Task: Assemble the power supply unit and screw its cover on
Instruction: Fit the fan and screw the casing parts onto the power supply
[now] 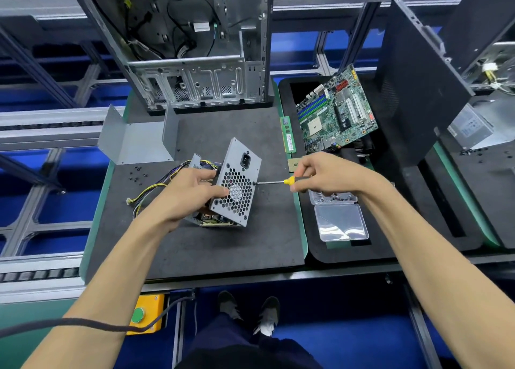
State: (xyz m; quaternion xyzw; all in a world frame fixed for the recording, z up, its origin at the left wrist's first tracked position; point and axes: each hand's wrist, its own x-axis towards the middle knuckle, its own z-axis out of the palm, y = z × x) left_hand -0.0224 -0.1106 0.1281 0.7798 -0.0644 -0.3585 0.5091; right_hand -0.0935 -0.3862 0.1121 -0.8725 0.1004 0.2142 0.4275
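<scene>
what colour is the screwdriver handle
Yellow with black, on the screwdriver gripped by the right hand; head view.

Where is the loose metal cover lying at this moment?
In the head view the metal cover lies at the back left of the black mat, behind the loose screws and before the computer case.

Bright, even light; wide-angle edge distortion.

left hand (pixel 192 194) gripping, right hand (pixel 320 175) gripping
</scene>
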